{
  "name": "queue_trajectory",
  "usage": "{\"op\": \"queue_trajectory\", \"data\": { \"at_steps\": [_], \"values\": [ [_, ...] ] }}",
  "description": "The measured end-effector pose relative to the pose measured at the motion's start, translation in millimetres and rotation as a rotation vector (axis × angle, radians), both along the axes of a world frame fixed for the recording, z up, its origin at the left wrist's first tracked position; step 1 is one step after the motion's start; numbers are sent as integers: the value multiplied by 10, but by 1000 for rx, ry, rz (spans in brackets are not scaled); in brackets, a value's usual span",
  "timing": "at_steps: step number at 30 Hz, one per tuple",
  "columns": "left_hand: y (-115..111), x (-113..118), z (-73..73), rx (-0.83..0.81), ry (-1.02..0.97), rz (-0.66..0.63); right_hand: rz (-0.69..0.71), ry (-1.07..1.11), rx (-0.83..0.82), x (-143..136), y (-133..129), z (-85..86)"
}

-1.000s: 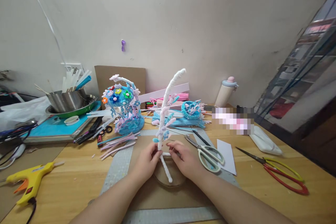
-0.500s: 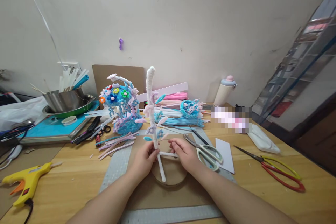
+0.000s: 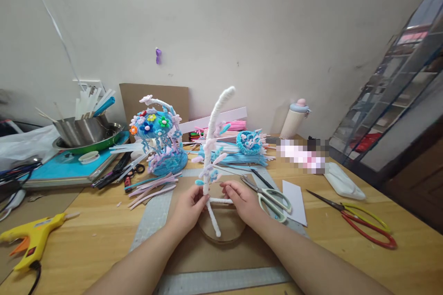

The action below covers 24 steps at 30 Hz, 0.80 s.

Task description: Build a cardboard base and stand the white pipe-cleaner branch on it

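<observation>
A white fuzzy-wrapped stem (image 3: 213,120) stands upright in front of me, its bent top leaning right. Small pink, lilac and blue pipe-cleaner flowers and leaves (image 3: 213,174) sit along it, and white legs (image 3: 213,221) spread from its foot. My left hand (image 3: 189,205) is closed around the stem's base, thumb in front. My right hand (image 3: 243,200) is closed at the end of the sideways leg, thumb and forefinger pinched together; the exact grip is partly hidden. Beneath the legs lies a round cardboard disc (image 3: 226,235).
Green-white scissors (image 3: 273,203) and red-yellow scissors (image 3: 367,226) lie to the right. At left rests a yellow glue gun (image 3: 38,235). A blue pipe-cleaner jellyfish ornament (image 3: 155,129) stands behind, beside bundled pipe cleaners (image 3: 238,160). A cutting mat (image 3: 228,282) lies under cardboard.
The stem has turned, so its bent top now reaches to the right and its flowers face differently. Both hands stay at its base. The whole view has shifted slightly.
</observation>
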<state>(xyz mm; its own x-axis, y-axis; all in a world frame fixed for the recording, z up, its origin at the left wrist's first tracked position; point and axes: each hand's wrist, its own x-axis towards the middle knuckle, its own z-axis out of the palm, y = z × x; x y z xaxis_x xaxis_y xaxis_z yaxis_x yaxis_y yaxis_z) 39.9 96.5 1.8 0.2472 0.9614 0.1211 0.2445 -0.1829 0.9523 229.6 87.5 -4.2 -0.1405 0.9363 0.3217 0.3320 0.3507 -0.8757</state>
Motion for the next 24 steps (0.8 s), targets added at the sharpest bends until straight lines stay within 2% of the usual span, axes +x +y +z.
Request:
{"op": "queue_trajectory", "data": {
  "at_steps": [7, 15, 19, 24],
  "values": [
    [8, 4, -1, -43, -89, -6, -79, -152, 166, 58, -82, 159],
    [-39, 23, 48, -126, -176, -4, 113, -355, 108, -85, -262, 241],
    [-63, 50, 77, -159, -205, -21, 132, -364, 92, -145, -291, 248],
    [-100, 77, 129, -118, -163, -10, 109, -330, 53, -139, -283, 219]
  ]
}}
